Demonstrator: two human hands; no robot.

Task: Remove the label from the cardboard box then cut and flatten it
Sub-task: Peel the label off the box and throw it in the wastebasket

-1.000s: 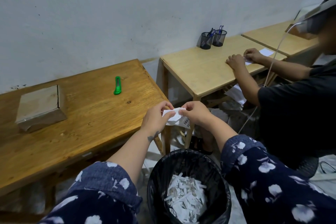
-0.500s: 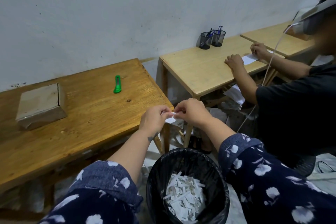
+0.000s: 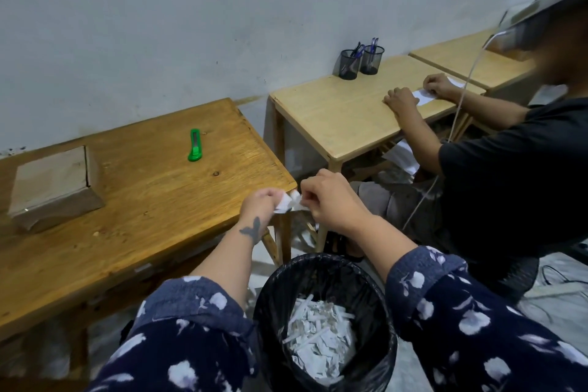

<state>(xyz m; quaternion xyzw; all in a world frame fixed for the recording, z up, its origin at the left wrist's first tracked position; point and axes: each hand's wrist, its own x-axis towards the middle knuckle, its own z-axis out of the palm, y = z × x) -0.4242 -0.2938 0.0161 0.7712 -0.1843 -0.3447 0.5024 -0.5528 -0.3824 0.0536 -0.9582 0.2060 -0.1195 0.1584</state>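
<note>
A closed brown cardboard box lies flat at the left of the dark wooden table. A green utility knife rests further back on the same table. My left hand and my right hand pinch a crumpled white label between them, just off the table's right corner and above a black bin. Most of the label is hidden by my fingers.
The black-lined bin holds several white paper scraps. To the right stands a lighter wooden table with two mesh pen cups. A person in a dark shirt sits there, hands on white paper.
The label, spread out with its barcode showing a second ago, is now scrunched small between my fingers. My hands have come closer together.
</note>
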